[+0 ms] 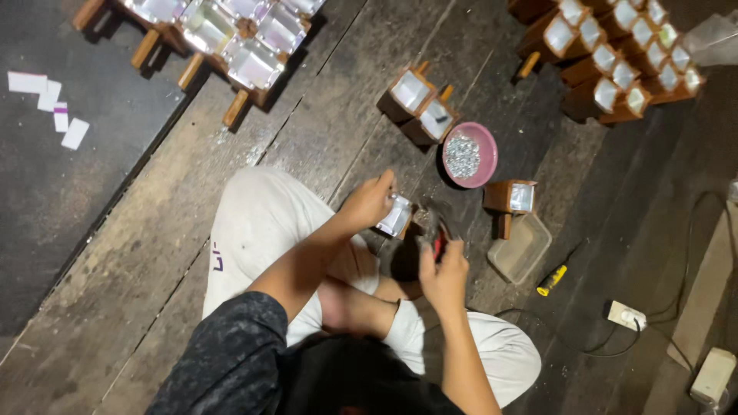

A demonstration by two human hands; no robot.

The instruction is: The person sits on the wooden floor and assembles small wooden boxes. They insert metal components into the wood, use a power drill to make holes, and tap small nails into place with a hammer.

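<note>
I sit cross-legged on a wooden floor in pale trousers. My left hand [369, 202] grips a small wooden box with a shiny lining [397, 217], held just above my knee. My right hand [443, 270] is closed on a red-handled tool [438, 240] whose dark head points at the box. A pink bowl [470, 154] full of small silvery pieces sits just beyond my hands. One similar lined box [512, 197] stands to the right of the bowl.
Two lined boxes [421, 104] stand behind the bowl; rows of several more lie at the top left [231, 34] and top right [619, 54]. A clear plastic tray [521, 247], a yellow-handled screwdriver [552, 280], a white plug with cable [626, 315] and white paper slips [54, 107] lie around.
</note>
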